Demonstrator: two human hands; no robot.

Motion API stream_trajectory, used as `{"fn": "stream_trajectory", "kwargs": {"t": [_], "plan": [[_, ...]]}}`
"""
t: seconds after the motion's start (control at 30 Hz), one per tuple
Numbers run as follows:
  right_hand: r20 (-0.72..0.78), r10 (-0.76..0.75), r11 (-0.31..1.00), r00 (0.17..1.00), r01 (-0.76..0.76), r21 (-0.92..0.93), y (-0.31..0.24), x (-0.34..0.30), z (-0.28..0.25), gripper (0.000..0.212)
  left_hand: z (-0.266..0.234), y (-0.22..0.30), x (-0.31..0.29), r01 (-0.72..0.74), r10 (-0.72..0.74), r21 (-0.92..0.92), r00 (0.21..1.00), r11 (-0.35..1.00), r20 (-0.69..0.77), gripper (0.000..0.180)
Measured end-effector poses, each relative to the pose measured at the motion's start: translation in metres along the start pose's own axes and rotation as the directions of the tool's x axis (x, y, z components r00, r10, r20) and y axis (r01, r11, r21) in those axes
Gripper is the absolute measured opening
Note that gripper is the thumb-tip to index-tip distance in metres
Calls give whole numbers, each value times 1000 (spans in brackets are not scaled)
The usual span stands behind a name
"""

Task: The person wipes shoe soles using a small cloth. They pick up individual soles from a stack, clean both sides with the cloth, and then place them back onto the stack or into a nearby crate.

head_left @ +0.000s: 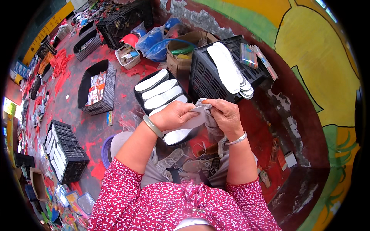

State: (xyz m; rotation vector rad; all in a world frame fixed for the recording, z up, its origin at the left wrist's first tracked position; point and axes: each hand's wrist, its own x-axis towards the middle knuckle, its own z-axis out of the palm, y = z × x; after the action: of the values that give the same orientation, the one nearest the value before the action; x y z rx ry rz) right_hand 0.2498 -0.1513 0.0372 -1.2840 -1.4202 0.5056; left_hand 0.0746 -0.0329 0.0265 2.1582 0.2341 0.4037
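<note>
My left hand is closed around a white shoe insole, held above my lap. A grey cloth is bunched in my right hand, whose fingers pinch it against the insole's far end. Just beyond my hands, several white insoles lie side by side in a dark basket; my left forearm and hand hide part of it. To the right, a stack of white insoles rests on an upturned-looking black plastic crate.
Left on the floor stand a black crate of white insoles and a grey woven basket with packaged items. Farther back are a small white basket, a cardboard box and blue plastic bags. A painted wall rises at right.
</note>
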Motion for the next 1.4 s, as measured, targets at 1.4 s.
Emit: {"fn": "stream_trajectory", "kwargs": {"t": [1.4], "plan": [[-99,505,743,857,-374,554,16,8,29,18,40,-13,10,88,-301,-441,845,893,-442,23]]}}
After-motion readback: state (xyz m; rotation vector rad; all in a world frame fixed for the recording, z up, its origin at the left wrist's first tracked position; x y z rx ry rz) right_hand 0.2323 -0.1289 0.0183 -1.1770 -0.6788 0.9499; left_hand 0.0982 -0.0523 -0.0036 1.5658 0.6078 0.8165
